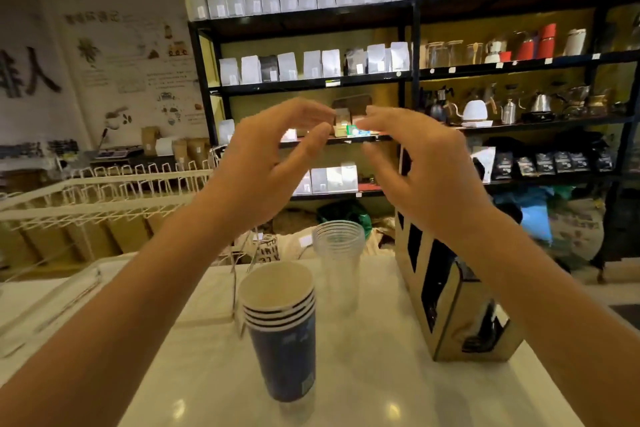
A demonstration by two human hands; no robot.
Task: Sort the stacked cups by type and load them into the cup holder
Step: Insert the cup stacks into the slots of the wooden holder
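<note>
A stack of several blue paper cups [282,333] stands upright on the white counter [381,385] near its front. Behind it, slightly right, stands a stack of clear plastic cups [338,260]. A gold and black cup holder [453,305] stands at the right of the counter, its upper part hidden behind my right forearm. My left hand [273,163] and my right hand [419,166] are raised side by side well above the cups, fingers curled and spread, with nothing in either.
A white wire rack [104,191] stretches along the left behind the counter. Black shelves [412,80] with white bags, kettles and jars fill the background. Sacks and a green bag [346,215] lie on the floor beyond the counter's far edge.
</note>
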